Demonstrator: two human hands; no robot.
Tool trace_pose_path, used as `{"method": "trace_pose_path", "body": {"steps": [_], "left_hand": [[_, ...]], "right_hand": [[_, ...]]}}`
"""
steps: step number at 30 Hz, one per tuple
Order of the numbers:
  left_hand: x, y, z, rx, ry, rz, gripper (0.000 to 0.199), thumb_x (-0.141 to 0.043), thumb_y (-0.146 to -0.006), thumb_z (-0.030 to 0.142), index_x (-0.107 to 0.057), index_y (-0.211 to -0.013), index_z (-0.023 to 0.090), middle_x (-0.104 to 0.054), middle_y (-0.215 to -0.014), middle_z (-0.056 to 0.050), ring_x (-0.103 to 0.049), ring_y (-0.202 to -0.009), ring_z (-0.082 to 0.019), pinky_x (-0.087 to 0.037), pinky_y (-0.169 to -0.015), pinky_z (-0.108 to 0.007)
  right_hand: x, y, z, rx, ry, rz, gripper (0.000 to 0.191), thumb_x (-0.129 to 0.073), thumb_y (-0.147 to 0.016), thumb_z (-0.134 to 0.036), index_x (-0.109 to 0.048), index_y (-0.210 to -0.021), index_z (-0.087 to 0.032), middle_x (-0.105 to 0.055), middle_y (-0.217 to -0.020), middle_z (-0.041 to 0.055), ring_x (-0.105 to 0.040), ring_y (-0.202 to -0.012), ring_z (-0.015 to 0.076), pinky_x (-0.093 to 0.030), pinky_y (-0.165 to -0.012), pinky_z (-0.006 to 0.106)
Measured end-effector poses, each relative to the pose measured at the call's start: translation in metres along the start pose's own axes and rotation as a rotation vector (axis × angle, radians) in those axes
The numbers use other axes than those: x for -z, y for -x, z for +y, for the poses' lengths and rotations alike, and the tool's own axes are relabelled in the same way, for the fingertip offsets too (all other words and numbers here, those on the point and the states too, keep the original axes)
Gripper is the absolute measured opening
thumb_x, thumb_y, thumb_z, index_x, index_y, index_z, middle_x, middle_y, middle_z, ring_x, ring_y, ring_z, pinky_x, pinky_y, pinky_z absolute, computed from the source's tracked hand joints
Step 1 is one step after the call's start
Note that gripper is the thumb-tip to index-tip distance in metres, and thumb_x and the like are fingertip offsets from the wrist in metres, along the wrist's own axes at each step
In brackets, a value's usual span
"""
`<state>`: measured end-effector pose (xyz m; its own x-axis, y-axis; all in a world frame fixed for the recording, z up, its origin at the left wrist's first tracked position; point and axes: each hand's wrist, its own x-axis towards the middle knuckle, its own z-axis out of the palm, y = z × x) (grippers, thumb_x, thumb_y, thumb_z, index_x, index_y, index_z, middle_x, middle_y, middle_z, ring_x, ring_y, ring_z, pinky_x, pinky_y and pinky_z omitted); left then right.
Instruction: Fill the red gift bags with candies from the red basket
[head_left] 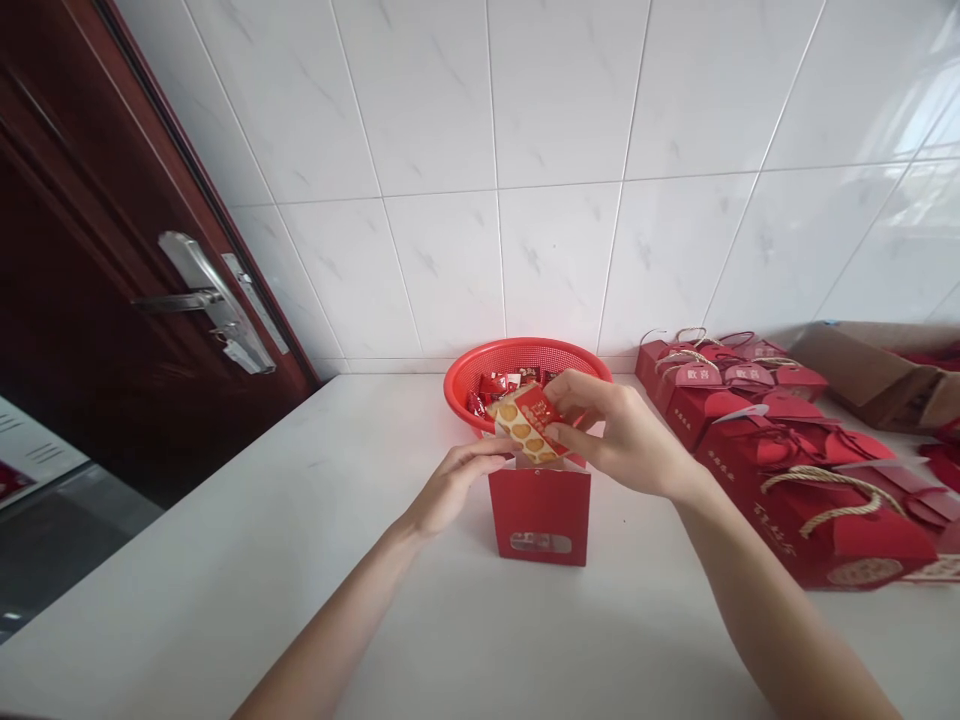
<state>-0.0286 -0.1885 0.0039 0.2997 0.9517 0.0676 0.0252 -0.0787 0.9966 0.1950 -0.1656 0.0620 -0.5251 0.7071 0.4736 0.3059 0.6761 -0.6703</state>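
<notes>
A red gift box (539, 512) stands upright on the white tabletop with its top open and a small clear window low on its front. Just above its opening is a snack packet (530, 425), red and cream with round golden biscuits printed on it. My right hand (611, 425) pinches this packet between thumb and fingers, tilting it. At the box's upper left edge, my left hand (454, 480) has its fingers closed on the rim, with the fingertips partly hidden. Behind the box sits a red plastic basket (459, 388) holding several small wrapped sweets (495, 385).
Several red gift boxes (720, 465) with rope handles (821, 480) stand in rows on the right. Beyond them is an open cardboard carton (847, 370). A tiled wall (435, 260) borders the tabletop (315, 520) at the back; a dark red door (97, 200) is at left.
</notes>
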Motion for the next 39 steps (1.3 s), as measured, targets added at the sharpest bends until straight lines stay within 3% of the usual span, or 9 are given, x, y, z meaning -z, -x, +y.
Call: {"method": "trace_pose_path", "body": {"steps": [6,14,19,23,27,30,35,37,39], "left_hand": [[0.003,-0.003,-0.004,-0.036,0.027,0.012,0.036,-0.054,-0.082,0.028,-0.079,-0.106,0.017,-0.072,-0.123,-0.008,-0.057,-0.128,-0.031,-0.038,-0.112,-0.042],[0.001,-0.003,-0.004,-0.064,-0.019,0.067,0.034,-0.056,-0.081,0.027,-0.078,-0.105,0.017,-0.073,-0.122,-0.009,-0.059,-0.123,-0.030,-0.042,-0.108,-0.040],[-0.003,-0.004,-0.004,-0.091,-0.063,0.037,0.034,-0.055,-0.082,0.026,-0.078,-0.106,0.018,-0.074,-0.117,-0.009,-0.063,-0.116,-0.030,-0.045,-0.103,-0.040],[-0.002,-0.005,-0.006,-0.167,-0.046,0.019,0.032,-0.054,-0.083,0.027,-0.078,-0.101,0.017,-0.077,-0.108,-0.008,-0.068,-0.106,-0.027,-0.048,-0.100,-0.038],[0.000,-0.007,-0.010,-0.198,-0.049,0.072,0.029,-0.054,-0.083,0.027,-0.079,-0.093,0.017,-0.078,-0.100,-0.006,-0.069,-0.099,-0.025,-0.051,-0.094,-0.036],[-0.001,-0.009,-0.015,-0.217,-0.050,0.110,0.028,-0.054,-0.082,0.027,-0.079,-0.091,0.018,-0.078,-0.100,-0.006,-0.070,-0.098,-0.025,-0.053,-0.090,-0.035],[-0.006,-0.014,-0.021,-0.269,-0.062,0.130,0.030,-0.054,-0.080,0.028,-0.080,-0.092,0.018,-0.077,-0.103,-0.006,-0.069,-0.101,-0.024,-0.053,-0.092,-0.035],[-0.007,-0.015,-0.022,-0.281,-0.055,0.123,0.031,-0.053,-0.080,0.029,-0.080,-0.093,0.018,-0.077,-0.105,-0.007,-0.069,-0.102,-0.025,-0.053,-0.093,-0.036],[-0.007,-0.016,-0.024,-0.285,-0.039,0.117,0.032,-0.053,-0.080,0.029,-0.079,-0.093,0.017,-0.077,-0.106,-0.007,-0.069,-0.103,-0.025,-0.053,-0.093,-0.037]], "right_hand": [[0.007,0.002,-0.004,-0.055,0.222,-0.151,0.010,-0.054,-0.085,-0.013,-0.061,-0.088,-0.020,-0.067,-0.074,0.0018,-0.060,-0.064,0.0155,-0.043,-0.056,0.027],[0.020,-0.010,-0.015,-0.050,0.361,-0.443,0.028,-0.055,-0.078,-0.003,-0.069,-0.094,-0.021,-0.071,-0.086,0.0044,-0.061,-0.071,0.0172,-0.038,-0.055,0.026],[0.009,-0.026,-0.025,-0.075,0.387,-0.606,0.024,-0.055,-0.075,-0.001,-0.069,-0.081,-0.020,-0.070,-0.080,0.0040,-0.060,-0.068,0.0168,-0.035,-0.053,0.026],[-0.002,-0.045,-0.034,-0.097,0.451,-0.783,0.024,-0.051,-0.071,0.002,-0.061,-0.066,-0.019,-0.061,-0.064,0.0001,-0.046,-0.055,0.0129,-0.027,-0.051,0.028],[-0.009,-0.064,-0.030,-0.186,0.260,-1.099,0.021,-0.052,-0.078,-0.007,-0.049,-0.060,-0.018,-0.050,-0.060,-0.0039,-0.045,-0.055,0.0107,-0.032,-0.057,0.028],[-0.014,-0.070,-0.022,-0.374,0.057,-1.256,0.023,-0.053,-0.082,-0.016,-0.046,-0.061,-0.018,-0.045,-0.062,-0.0052,-0.044,-0.056,0.0096,-0.036,-0.060,0.027],[-0.028,-0.069,-0.008,-0.668,-0.139,-1.264,0.031,-0.069,-0.072,-0.028,-0.044,-0.055,-0.020,-0.044,-0.061,-0.0053,-0.043,-0.056,0.0100,-0.043,-0.058,0.026],[-0.034,-0.069,-0.003,-0.666,-0.098,-1.218,0.031,-0.076,-0.065,-0.031,-0.048,-0.056,-0.021,-0.047,-0.061,-0.0053,-0.048,-0.058,0.0117,-0.046,-0.057,0.027],[-0.041,-0.069,0.003,-0.573,0.006,-1.032,0.029,-0.082,-0.056,-0.026,-0.054,-0.060,-0.021,-0.053,-0.065,-0.0043,-0.054,-0.062,0.0140,-0.049,-0.057,0.030]]}}
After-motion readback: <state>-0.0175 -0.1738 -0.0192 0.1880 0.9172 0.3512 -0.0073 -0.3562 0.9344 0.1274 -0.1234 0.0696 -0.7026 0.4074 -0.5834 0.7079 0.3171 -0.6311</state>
